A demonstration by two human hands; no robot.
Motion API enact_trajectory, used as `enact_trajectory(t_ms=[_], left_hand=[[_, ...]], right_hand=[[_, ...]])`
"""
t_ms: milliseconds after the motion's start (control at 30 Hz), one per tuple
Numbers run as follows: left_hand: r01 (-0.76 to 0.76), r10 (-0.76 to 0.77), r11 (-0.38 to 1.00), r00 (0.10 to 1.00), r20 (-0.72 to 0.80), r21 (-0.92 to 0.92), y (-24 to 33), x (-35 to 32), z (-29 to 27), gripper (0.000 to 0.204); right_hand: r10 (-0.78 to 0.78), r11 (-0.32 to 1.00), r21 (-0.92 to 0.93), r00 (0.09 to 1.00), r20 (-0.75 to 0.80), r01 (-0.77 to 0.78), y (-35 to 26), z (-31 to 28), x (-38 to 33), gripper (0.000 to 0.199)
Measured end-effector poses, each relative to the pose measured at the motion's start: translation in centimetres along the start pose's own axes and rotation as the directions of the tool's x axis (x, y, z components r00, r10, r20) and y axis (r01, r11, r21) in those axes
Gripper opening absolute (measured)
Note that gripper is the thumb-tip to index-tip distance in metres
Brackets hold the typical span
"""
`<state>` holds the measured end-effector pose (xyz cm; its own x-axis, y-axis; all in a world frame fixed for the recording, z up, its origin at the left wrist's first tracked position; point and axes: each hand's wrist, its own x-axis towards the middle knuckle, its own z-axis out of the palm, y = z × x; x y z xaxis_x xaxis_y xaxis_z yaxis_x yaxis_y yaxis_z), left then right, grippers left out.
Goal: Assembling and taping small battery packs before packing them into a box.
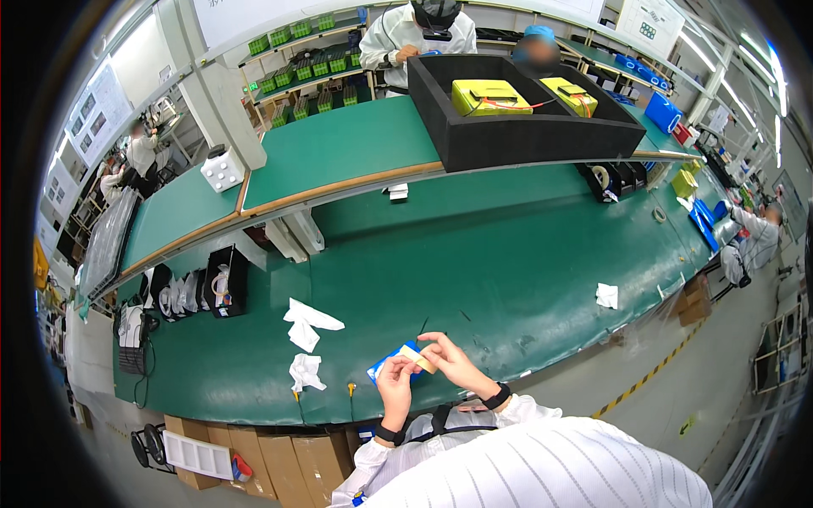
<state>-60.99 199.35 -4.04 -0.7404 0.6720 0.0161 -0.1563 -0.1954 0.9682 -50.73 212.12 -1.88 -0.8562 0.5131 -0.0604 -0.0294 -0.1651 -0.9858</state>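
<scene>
Head view, sweeping from the left: crumpled white wipes (306, 326) lay on the green bench (491, 254), a little left of the hands and apart from them. Then came the left hand (395, 387), fingers curled up around the near edge of a small blue flat piece (391, 362), which sat just above the bench's near rim, right in front of the person. Next to it, the right hand (453, 362) was pinched narrow, thumb and forefinger closed on a tan strip (420, 359) that touched the blue piece at its right end. Whether that strip was tape or a label was too small to tell. Both things looked thin and very light, the strip limp and likely tacky, so a fingertip pinch at its free end seemed the sensible hold, while the blue piece looked stiffer and best gripped by its edges. Further right, a lone white scrap (606, 295) lay on the bench. Far across, a black foam tray (525, 127) carried two yellow packs (489, 97).
</scene>
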Motion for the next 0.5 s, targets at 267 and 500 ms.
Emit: enact_trajectory(t_ms=[267, 500], left_hand=[[-0.344, 0.225, 0.792, 0.932, 0.283, 0.504, 2.0, -0.3, 0.6, 0.005], [-0.282, 0.195, 0.802, 0.957, 0.216, 0.527, 2.4, -0.2, 1.1, 0.004]], right_hand=[[0.044, 0.954, 0.298, 0.998, -0.048, -0.028, -1.4, -0.4, -0.4, 0.049], [-0.045, 0.982, 0.182, 0.996, -0.073, 0.058, -3.4, 0.1, -1.0, 0.059]])
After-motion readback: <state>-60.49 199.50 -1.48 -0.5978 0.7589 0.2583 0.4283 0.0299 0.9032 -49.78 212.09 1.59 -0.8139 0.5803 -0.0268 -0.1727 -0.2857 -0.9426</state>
